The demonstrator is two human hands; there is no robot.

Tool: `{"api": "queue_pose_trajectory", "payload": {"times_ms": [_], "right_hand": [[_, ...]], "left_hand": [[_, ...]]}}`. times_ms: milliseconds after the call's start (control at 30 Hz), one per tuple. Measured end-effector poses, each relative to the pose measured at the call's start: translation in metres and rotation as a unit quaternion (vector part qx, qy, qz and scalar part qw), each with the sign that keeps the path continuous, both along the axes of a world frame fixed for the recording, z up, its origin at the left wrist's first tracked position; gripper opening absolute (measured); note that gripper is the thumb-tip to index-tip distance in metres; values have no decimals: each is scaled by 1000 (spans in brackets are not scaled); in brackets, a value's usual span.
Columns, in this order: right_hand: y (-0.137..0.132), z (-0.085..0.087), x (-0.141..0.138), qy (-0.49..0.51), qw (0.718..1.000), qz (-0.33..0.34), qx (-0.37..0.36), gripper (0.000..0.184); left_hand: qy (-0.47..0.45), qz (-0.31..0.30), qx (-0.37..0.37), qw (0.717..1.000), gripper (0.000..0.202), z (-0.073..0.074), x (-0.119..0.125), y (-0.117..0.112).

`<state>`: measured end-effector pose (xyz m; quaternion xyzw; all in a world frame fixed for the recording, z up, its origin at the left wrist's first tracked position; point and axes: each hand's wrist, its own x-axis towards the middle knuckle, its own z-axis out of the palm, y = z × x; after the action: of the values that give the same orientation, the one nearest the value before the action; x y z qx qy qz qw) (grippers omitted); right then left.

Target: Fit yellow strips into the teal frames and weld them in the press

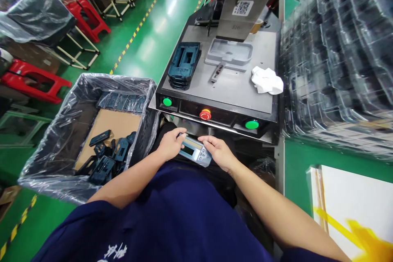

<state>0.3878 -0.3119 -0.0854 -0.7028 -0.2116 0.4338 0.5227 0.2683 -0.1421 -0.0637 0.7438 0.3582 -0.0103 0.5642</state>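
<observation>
Low in front of my body, just below the machine's front edge, I hold a blue-grey plastic housing [196, 153] with a dark rectangular window and small holes at its right end. My left hand [171, 144] grips its left end, thumb on top. At the upper right edge, my right hand [219, 151] pinches it between thumb and fingers. A stack of similar dark teal housings [184, 63] rests on the machine's metal plate [239, 96]. Beside the stack sits a pale grey fixture [229, 54], with a small metal block [217, 72] in front.
A plastic-lined bin [82, 90] with loose dark housings [107, 159] stands at left. The machine front carries green buttons [251, 125] and a red emergency stop [205, 114]. A crumpled white cloth [267, 80] lies on the plate. Stacked clear trays [334, 69] rise at right.
</observation>
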Motion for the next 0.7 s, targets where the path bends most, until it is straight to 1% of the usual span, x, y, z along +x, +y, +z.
{"api": "queue_pose_trajectory", "payload": {"times_ms": [67,133,167,200,267,333,367,433,500,567,600,667,700], "right_hand": [[0,3,2,-22,1000,22,0,34],[-2,9,5,-100,993,58,19,35],[-4,13,6,-152,984,80,37,38],[-5,19,7,-205,971,107,57,43],[-9,32,8,-292,939,161,86,62],[-12,44,6,-354,908,208,82,78],[-13,49,5,-384,892,225,75,82],[-14,57,5,-443,862,238,66,83],[-16,68,8,-493,838,222,75,79],[-21,85,16,-533,820,183,100,76],[-26,98,21,-549,813,157,113,74],[-39,128,35,-579,800,97,126,70],[-48,145,44,-596,791,60,123,68]], "left_hand": [[-21,28,-36,999,32,-1,1,1],[-35,60,-67,995,34,2,2,2],[-41,77,-83,993,35,5,2,3],[-47,97,-101,989,38,9,3,4],[-59,138,-138,979,45,16,2,6],[-67,170,-179,967,55,22,-1,10],[-69,178,-198,962,59,24,-2,11],[-65,172,-232,955,68,26,-3,15],[-55,152,-251,954,73,26,-2,19],[-61,132,-238,960,76,22,1,25],[-67,129,-211,967,76,18,2,31],[-69,135,-111,982,74,7,3,47],[-55,137,-35,988,72,0,2,58]]}}
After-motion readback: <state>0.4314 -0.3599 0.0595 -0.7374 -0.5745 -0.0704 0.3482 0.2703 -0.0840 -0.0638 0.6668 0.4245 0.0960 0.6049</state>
